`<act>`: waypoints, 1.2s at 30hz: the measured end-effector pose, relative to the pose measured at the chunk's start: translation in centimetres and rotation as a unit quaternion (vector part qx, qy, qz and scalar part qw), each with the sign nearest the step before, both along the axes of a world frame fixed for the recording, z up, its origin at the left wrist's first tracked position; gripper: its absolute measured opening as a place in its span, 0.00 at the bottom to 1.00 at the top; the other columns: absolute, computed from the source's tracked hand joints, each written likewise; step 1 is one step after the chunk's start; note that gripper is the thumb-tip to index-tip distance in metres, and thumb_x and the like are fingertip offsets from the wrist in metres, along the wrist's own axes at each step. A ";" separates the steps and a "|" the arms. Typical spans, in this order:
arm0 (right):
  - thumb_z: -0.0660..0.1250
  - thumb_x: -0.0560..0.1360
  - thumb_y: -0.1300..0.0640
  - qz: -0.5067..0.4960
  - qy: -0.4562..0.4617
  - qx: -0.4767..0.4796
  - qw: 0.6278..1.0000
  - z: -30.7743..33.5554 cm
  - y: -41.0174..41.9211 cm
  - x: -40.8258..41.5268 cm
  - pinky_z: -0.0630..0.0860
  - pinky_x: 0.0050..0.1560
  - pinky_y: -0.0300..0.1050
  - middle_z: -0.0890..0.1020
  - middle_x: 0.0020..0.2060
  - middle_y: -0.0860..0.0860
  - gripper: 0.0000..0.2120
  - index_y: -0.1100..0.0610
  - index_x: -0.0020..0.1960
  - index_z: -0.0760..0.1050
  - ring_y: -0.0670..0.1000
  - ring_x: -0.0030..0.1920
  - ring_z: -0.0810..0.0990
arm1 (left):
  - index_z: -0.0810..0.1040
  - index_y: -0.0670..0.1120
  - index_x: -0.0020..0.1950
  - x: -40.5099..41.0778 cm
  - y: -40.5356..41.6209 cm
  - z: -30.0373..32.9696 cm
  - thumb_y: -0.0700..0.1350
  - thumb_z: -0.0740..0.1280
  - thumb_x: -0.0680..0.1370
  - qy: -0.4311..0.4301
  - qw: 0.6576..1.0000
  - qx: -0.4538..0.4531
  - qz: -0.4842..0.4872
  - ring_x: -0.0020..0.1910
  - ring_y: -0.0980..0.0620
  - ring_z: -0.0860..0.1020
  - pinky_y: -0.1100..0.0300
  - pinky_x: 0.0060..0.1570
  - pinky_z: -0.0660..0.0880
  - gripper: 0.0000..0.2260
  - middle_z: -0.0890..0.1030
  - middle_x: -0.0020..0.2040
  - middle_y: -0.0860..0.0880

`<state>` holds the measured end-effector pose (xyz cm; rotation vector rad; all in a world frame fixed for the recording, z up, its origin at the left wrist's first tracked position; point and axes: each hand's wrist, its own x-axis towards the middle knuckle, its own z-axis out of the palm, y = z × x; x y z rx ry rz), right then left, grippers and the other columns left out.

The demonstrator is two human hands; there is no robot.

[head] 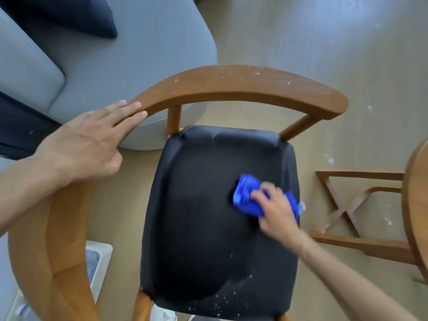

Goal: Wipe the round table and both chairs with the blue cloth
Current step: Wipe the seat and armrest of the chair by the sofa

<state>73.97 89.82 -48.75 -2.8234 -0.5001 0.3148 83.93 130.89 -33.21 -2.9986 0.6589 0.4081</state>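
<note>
Pressing down on the black seat cushion (208,216), the right hand (275,209) has its fingers curled over a bunched blue cloth (245,195), gripping it against the fabric toward the cushion's 3 o'clock edge; the hand and cloth are blurred. White crumbs (222,300) are scattered over the cushion's corner at about 5 o'clock. The left hand (90,144) lies open and flat, fingers straight and together, with its fingertips (136,107) resting on the curved wooden armrest rail (231,84) of the chair at the 10 o'clock side; it holds nothing. That rail sweeps from the 7 o'clock corner of the view up and around to 2 o'clock, and white specks dot its top toward 1 o'clock. A grey sofa (129,54) with a dark cushion (76,15) fills the 11 o'clock area, just beyond the rail. At 3 o'clock the rim of the round wooden table (416,205) enters the view, its crossed wooden base (347,212) on the floor beside the chair. A white container (97,258) sits on the floor at 7 o'clock, partly hidden by the rail.
</note>
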 end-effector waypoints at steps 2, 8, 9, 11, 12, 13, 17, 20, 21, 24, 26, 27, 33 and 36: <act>0.62 0.52 0.62 0.111 0.082 -0.002 0.990 0.8 -1.4 -9.0 0.72 0.42 0.48 0.70 0.55 0.51 0.29 0.48 0.53 0.71 0.57 0.46 0.76 | 0.60 0.44 0.77 -0.1 -0.1 0.1 0.43 0.57 0.66 -0.001 1.000 -0.001 -0.003 0.75 0.45 0.61 0.45 0.71 0.64 0.36 0.62 0.77 0.46; 0.64 0.56 0.62 0.252 0.099 -0.021 0.963 3.1 -5.1 -8.2 0.73 0.47 0.43 0.71 0.56 0.47 0.28 0.43 0.53 0.69 0.50 0.52 0.74 | 0.58 0.46 0.77 0.0 -0.2 0.2 0.38 0.66 0.67 0.008 1.000 -0.006 0.004 0.76 0.46 0.60 0.44 0.71 0.63 0.39 0.60 0.77 0.47; 0.64 0.57 0.64 0.179 0.063 0.001 0.982 2.7 -5.2 -4.8 0.75 0.49 0.47 0.71 0.57 0.50 0.28 0.46 0.54 0.70 0.55 0.53 0.75 | 0.58 0.46 0.77 0.1 -0.1 0.3 0.38 0.66 0.67 0.006 1.000 -0.004 0.003 0.76 0.46 0.60 0.45 0.71 0.63 0.39 0.60 0.77 0.47; 0.63 0.61 0.68 -0.034 0.002 0.016 0.999 1.9 -5.5 2.1 0.74 0.52 0.55 0.72 0.58 0.56 0.25 0.51 0.56 0.72 0.62 0.55 0.74 | 0.58 0.46 0.77 0.1 -0.2 0.2 0.38 0.67 0.67 0.006 1.000 -0.002 0.003 0.76 0.46 0.60 0.45 0.71 0.62 0.39 0.60 0.77 0.47; 0.63 0.64 0.69 -0.134 -0.004 0.004 0.991 1.7 -5.5 4.8 0.74 0.53 0.56 0.71 0.59 0.57 0.24 0.53 0.58 0.72 0.63 0.56 0.73 | 0.58 0.46 0.78 0.1 -0.3 0.2 0.38 0.67 0.68 0.006 1.000 -0.002 0.005 0.76 0.46 0.59 0.45 0.72 0.62 0.39 0.59 0.78 0.47; 0.63 0.66 0.69 -0.205 0.010 -0.012 0.979 1.3 -5.4 6.2 0.73 0.54 0.55 0.69 0.60 0.57 0.23 0.54 0.59 0.72 0.62 0.57 0.71 | 0.57 0.46 0.78 0.1 -0.3 0.2 0.38 0.66 0.69 0.008 1.000 -0.001 0.008 0.76 0.46 0.58 0.46 0.72 0.60 0.38 0.58 0.78 0.48; 0.65 0.61 0.69 -0.180 0.025 -0.030 0.983 0.5 -2.7 0.9 0.74 0.47 0.54 0.70 0.55 0.55 0.22 0.55 0.53 0.73 0.60 0.49 0.71 | 0.51 0.49 0.79 0.1 -0.5 0.2 0.41 0.63 0.73 0.025 0.999 0.000 0.026 0.78 0.49 0.53 0.48 0.74 0.57 0.37 0.52 0.79 0.50; 0.66 0.54 0.66 -0.060 0.093 -0.005 0.994 0.7 1.1 -11.0 0.71 0.34 0.47 0.68 0.51 0.50 0.24 0.49 0.48 0.69 0.56 0.39 0.73 | 0.50 0.49 0.79 -0.3 -1.0 0.7 0.42 0.61 0.75 0.031 0.999 -0.006 0.032 0.78 0.50 0.51 0.51 0.75 0.53 0.35 0.50 0.80 0.50; 0.67 0.52 0.65 -0.011 0.141 0.010 0.990 1.1 2.5 -14.4 0.69 0.31 0.44 0.67 0.50 0.48 0.26 0.47 0.47 0.68 0.55 0.39 0.73 | 0.50 0.49 0.79 -0.3 -1.1 0.9 0.42 0.61 0.75 0.028 0.999 -0.010 0.038 0.78 0.50 0.50 0.51 0.75 0.52 0.34 0.49 0.80 0.50; 0.66 0.56 0.63 0.148 0.220 -0.003 0.964 2.0 3.7 -17.6 0.70 0.34 0.42 0.65 0.53 0.48 0.26 0.45 0.51 0.67 0.53 0.45 0.74 | 0.53 0.48 0.79 -0.7 -1.5 1.4 0.42 0.61 0.76 0.001 0.998 -0.030 0.047 0.78 0.48 0.51 0.50 0.75 0.52 0.32 0.52 0.80 0.48; 0.62 0.61 0.64 0.153 0.225 0.012 0.962 2.5 3.1 -15.1 0.75 0.43 0.48 0.66 0.56 0.49 0.23 0.46 0.53 0.68 0.54 0.50 0.71 | 0.55 0.47 0.78 -1.4 -1.3 1.6 0.43 0.61 0.76 -0.037 0.997 -0.044 0.048 0.78 0.46 0.53 0.47 0.76 0.53 0.31 0.55 0.79 0.47; 0.61 0.61 0.64 0.126 0.193 0.022 0.973 2.7 3.1 -13.2 0.75 0.45 0.51 0.67 0.55 0.50 0.23 0.46 0.53 0.69 0.55 0.50 0.71 | 0.56 0.47 0.78 -2.0 -1.1 1.8 0.43 0.61 0.77 -0.053 0.996 -0.050 0.054 0.78 0.45 0.53 0.46 0.76 0.53 0.30 0.55 0.79 0.46; 0.61 0.66 0.69 -0.096 0.093 -0.008 0.991 3.3 10.0 -3.9 0.74 0.48 0.52 0.66 0.58 0.53 0.22 0.54 0.58 0.71 0.58 0.54 0.68 | 0.56 0.45 0.78 -7.7 0.1 1.6 0.49 0.58 0.78 -0.089 0.993 -0.033 0.066 0.78 0.44 0.50 0.46 0.76 0.47 0.28 0.53 0.79 0.44; 0.64 0.64 0.68 -0.004 0.066 -0.054 0.996 2.1 15.9 -6.3 0.75 0.42 0.53 0.70 0.57 0.56 0.22 0.55 0.56 0.72 0.60 0.49 0.70 | 0.57 0.46 0.77 -9.0 0.2 1.3 0.52 0.55 0.77 -0.110 0.992 -0.016 0.062 0.78 0.43 0.51 0.45 0.75 0.47 0.29 0.54 0.79 0.43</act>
